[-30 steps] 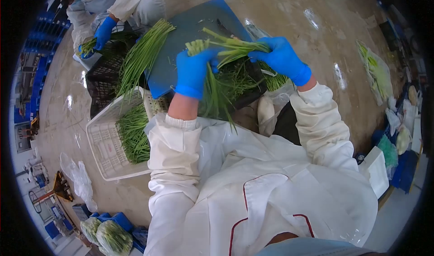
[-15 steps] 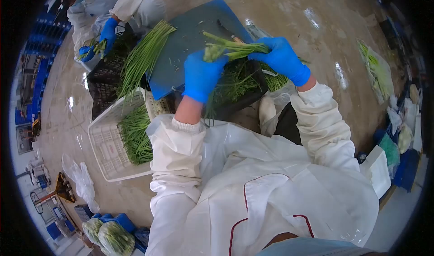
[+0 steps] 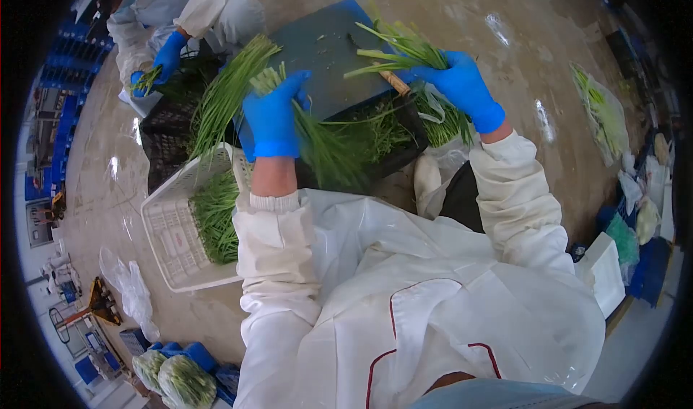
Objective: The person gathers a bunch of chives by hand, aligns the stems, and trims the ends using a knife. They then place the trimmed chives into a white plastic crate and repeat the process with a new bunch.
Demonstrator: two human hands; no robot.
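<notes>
My left hand (image 3: 274, 120), in a blue glove, is closed around a bunch of thin green stalks; their pale ends (image 3: 267, 80) poke out above it and the blurred leafy ends (image 3: 332, 149) hang to the right. My right hand (image 3: 462, 91), gloved too, grips another bunch of green stalks (image 3: 415, 46) pointing up and left. Between them lies a blue board (image 3: 310, 55) with a knife, whose wooden handle (image 3: 395, 83) is beside my right hand. A pile of long stalks (image 3: 234, 88) rests along the board's left edge.
A white crate (image 3: 162, 228) at lower left contains green stalks (image 3: 215, 221). Loose greens (image 3: 386, 131) lie in a dark container under the board. A co-worker's gloved hand (image 3: 171, 55) holds stalks at upper left. A bag of greens (image 3: 603, 113) lies on the floor at right.
My hands have moved apart: the left went left, toward the stalk pile, the right slightly right. The stalks, earlier together between both hands, are now in two separate bunches.
</notes>
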